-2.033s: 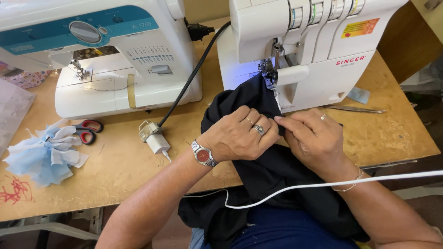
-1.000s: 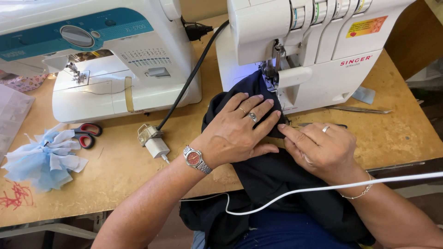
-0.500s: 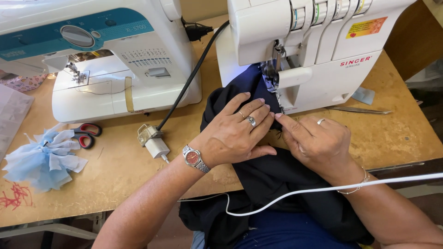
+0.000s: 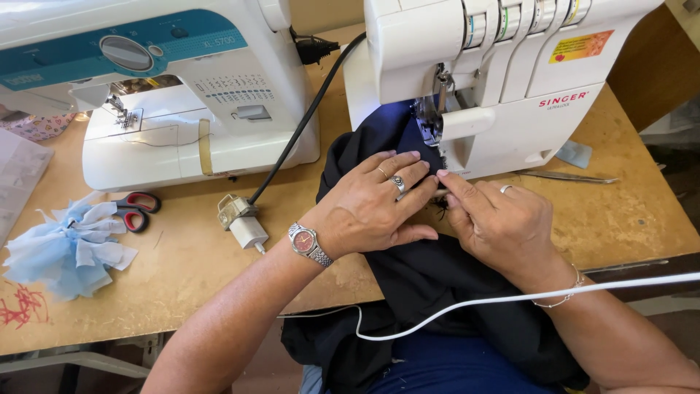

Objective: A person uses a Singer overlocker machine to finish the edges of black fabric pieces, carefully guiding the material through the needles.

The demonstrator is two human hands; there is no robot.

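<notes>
Both hands have crept forward toward the needle since half a second ago, the right hand (image 4: 503, 222) having slid back up beside the left after lying lower a second ago; the left hand (image 4: 372, 204) lies flat and spread, palm down, pressing the dark cloth (image 4: 430, 284) to the table without gripping it; just to its right the other hand is half curled, fingertips (image 4: 446, 177) pinching the cloth's edge, though the pinch itself is partly hidden; ahead of both fingers the cloth runs under the foot of the white overlock machine (image 4: 503, 80), and behind the wrists it spills off the table (image 4: 182, 270) into the lap; it looks light, limp and slightly slippery, best held by flat pressure near the seam edge; well left of the left hand sit a plug (image 4: 244, 222), red scissors (image 4: 135, 208) and a second sewing machine (image 4: 168, 95).
</notes>
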